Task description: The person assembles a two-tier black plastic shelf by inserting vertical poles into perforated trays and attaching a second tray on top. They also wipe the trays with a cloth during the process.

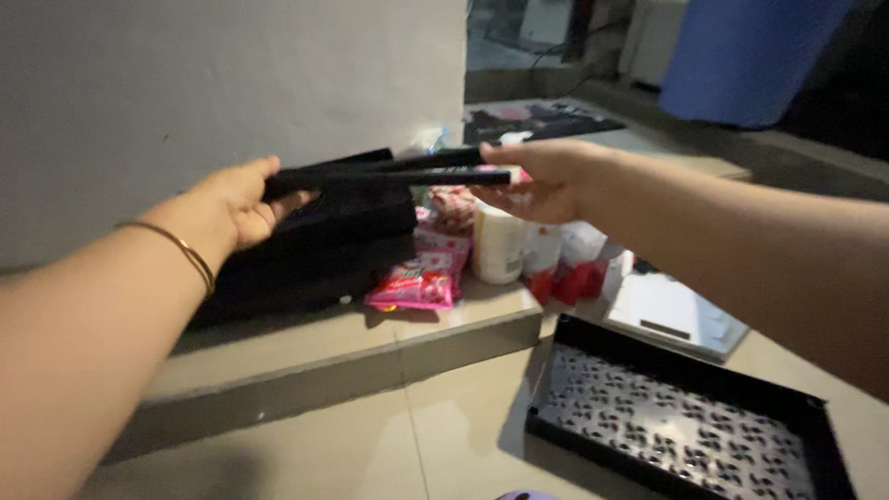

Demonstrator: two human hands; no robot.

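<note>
Both hands grip one flat black tray [389, 174]: my left hand [243, 202] clasps its near end, right hand [546, 181] the far end (held level above the black stack [324, 245]); I judge it not yet set down.

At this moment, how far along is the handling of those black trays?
Looks done: one perforated black tray already lies flat on the tiled floor. In hand: the left hand and right hand hold a thin black panel level above the black stack on the ledge. Left: that stack still sits by the pink snack packet and white bottle.
</note>
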